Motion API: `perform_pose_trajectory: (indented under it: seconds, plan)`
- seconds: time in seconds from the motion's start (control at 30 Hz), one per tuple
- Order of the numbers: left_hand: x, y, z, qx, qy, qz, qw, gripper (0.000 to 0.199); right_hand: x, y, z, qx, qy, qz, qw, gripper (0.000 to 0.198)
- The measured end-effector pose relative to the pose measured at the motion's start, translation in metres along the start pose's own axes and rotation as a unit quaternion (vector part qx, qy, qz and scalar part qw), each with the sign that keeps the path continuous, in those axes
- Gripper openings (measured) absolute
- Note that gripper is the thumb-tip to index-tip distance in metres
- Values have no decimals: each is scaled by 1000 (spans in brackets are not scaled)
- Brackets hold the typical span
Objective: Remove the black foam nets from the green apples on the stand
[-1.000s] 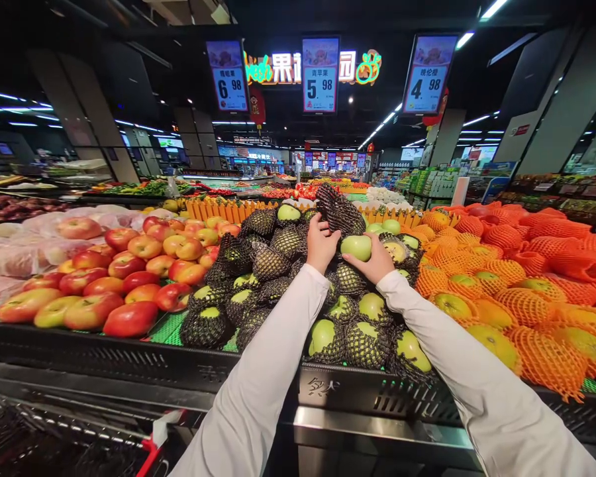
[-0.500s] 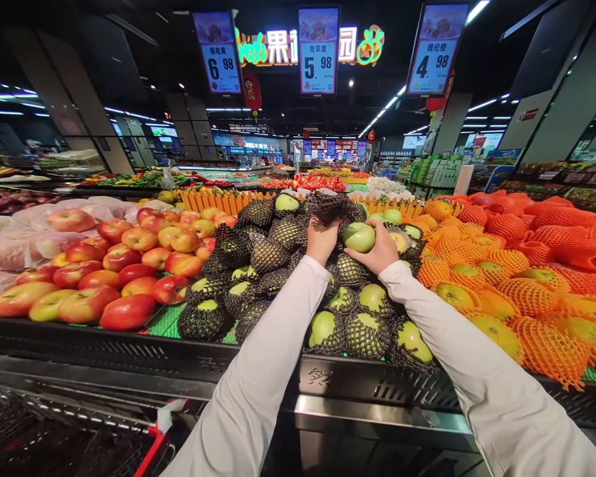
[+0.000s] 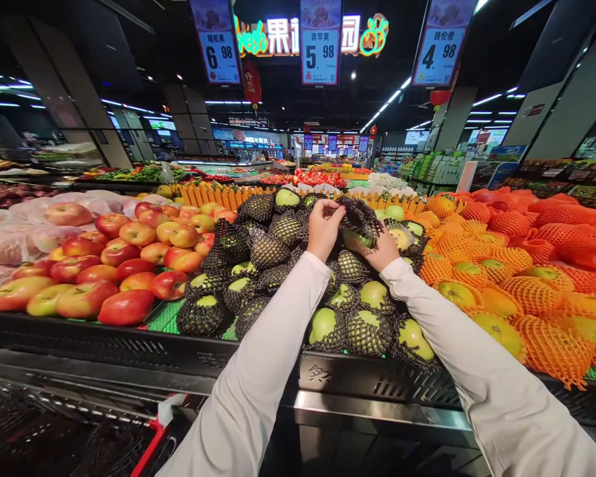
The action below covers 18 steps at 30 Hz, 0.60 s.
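Above the heap of green apples, my left hand (image 3: 324,228) is closed in a pinch on the edge of a black foam net (image 3: 363,213). My right hand (image 3: 385,250) grips a green apple (image 3: 358,241) from the right side, its fingers curled round it. The net hangs over the apple's top and covers much of it. Below and around both hands lie several green apples (image 3: 324,324), most in black nets. Part of the right fingers is hidden behind the apple and net.
Red-yellow apples (image 3: 126,308) are piled on the left, oranges in orange nets (image 3: 531,296) on the right. A black display tray wall (image 3: 338,374) runs along the front. At lower left stands a cart with a red and white handle part (image 3: 165,414). Price signs (image 3: 320,46) hang overhead.
The black net, bunched in my left hand before, is now spread over the green apple. My right hand keeps hold of the apple, which was bare earlier. The view tilted down slightly.
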State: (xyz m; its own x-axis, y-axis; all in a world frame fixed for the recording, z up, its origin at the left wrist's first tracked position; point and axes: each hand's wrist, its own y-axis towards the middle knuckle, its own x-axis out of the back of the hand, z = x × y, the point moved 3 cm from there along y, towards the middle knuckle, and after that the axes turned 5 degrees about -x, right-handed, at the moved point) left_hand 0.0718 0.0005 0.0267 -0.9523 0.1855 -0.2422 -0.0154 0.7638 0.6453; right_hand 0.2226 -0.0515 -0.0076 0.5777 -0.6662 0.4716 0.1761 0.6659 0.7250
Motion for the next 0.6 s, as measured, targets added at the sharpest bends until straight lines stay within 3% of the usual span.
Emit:
perform_pose_trajectory:
  seconds: [0.13,0.27,0.4,0.5,0.6]
  plan:
    - [-2,0,4,18,-56,14,998,33,3,-1,4,16,12,-25,999,63]
    - [-2,-2,1,66,-92,32,993,24,6,5,1,20,73,-27,997,54]
    - [-3,-3,-2,82,-95,39,991,14,13,16,-6,-24,154,-47,987,47]
    - [-7,-5,-2,72,-71,78,992,15,17,17,-1,-43,213,-35,975,52]
    - [-14,-8,-2,40,-26,139,989,9,22,14,9,-43,204,-21,978,63]
